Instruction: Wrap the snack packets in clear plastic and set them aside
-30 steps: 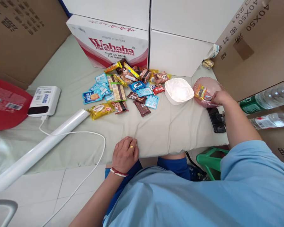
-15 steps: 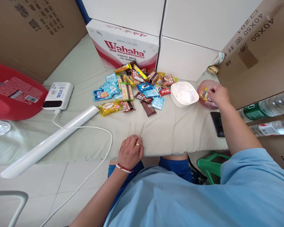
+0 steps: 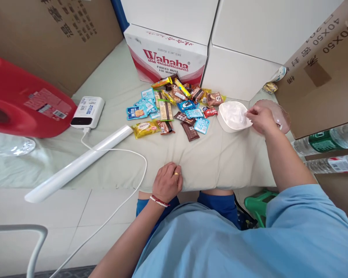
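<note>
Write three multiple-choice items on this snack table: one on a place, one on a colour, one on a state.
1. Where does the left hand rest?
A. on the near edge of the cloth-covered table
B. on the Wahaha box
C. in the white bowl

2. What colour is the big jug at the far left?
A. green
B. red
C. white

3. How is the right hand placed?
A. flat on the floor
B. gripping a water bottle
C. at the rim of the white bowl, in front of the pink bowl

Answers: 1 A, the fingers lie on the cloth edge; 2 B, its body is red; 3 C, the fingertips meet the bowl's rim.
</note>
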### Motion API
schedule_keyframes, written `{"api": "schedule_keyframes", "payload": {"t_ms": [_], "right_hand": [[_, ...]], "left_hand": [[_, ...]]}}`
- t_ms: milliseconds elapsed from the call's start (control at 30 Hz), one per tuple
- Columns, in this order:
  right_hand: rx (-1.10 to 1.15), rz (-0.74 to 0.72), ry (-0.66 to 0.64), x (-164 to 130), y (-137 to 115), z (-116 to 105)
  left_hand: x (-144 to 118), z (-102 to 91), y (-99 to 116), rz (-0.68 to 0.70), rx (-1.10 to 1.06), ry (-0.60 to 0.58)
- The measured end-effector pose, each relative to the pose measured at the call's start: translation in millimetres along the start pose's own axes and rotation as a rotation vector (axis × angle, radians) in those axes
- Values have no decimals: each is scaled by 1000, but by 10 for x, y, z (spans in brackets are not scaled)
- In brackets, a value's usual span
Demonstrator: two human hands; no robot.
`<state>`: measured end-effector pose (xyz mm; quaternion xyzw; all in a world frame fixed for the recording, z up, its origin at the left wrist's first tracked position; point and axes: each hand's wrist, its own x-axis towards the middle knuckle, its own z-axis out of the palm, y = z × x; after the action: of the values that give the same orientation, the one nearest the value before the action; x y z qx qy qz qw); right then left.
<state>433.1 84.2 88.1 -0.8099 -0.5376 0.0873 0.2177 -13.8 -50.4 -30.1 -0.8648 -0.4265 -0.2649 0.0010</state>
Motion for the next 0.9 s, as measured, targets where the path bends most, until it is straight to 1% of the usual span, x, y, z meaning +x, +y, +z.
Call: {"api": "schedule_keyframes", "payload": {"t_ms": [100,133,167,200,233,300,333,400,433,500,567,667,733,833,900], "right_hand": [[113,5,186,-137,-63,-203],[201,14,246,-213,-116,-242],[342,34,273,-315,-186,-255],[531,60,247,-445,-272,-238],[752,94,169,-607,-371,-187],[1112,139,-100,-1009,-586,9],[1225,175,-207,-1235,-692,143],[1340,257,-365,-1688,-881,437],[1362,282,-434,-1894,-958,579],[1345,277,-521,-2223,-1069,815],[1273,212,-557,-2420,-1120,972],[1189,126,-529,-2510,-1097,1081],[1181,114,-485,-2502,-1040,1105],[1170,140,-424,-2487,-946,1122],[1178,182,-377,-2489,-900,1124]], "left_hand": [[-9,13,-18,-5,-33,15],[-12,15,-26,-8,-56,21],[-13,13,-32,-14,-91,26],[-13,6,-36,-24,-142,31],[-8,-8,-35,-45,-208,43],[20,-59,-8,-142,-379,86],[47,-94,21,-219,-476,109],[133,-166,116,-408,-687,120],[191,-195,177,-497,-804,101],[318,-213,305,-631,-1077,29],[428,-171,414,-682,-1310,-23],[494,-41,505,-747,-1469,-1],[469,50,521,-822,-1536,9],[388,138,502,-903,-1600,33],[347,151,472,-909,-1619,73]]}}
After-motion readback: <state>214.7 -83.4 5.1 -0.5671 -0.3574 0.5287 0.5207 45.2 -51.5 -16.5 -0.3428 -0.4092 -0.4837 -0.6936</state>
